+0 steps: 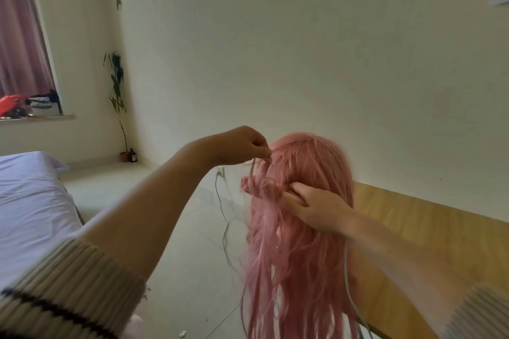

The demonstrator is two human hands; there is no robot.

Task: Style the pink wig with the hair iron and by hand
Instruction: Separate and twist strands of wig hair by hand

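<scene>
The long pink wig [300,242] stands upright at centre right, its strands hanging past the bottom edge. My left hand [239,146] is raised at the wig's upper left, fingers pinched on a thin lock of pink hair pulled up from the crown. My right hand [314,206] presses against the wig's side, fingers dug into the hair and holding a curled bunch at mid height. No hair iron is in view. What the wig sits on is hidden by the hair.
A wooden table top [429,231] runs along the wall at right. A grey cable [224,228] trails from a wall socket [220,171] across the tiled floor. A bed with white sheets [30,209] is at left; a potted plant [118,102] stands in the corner.
</scene>
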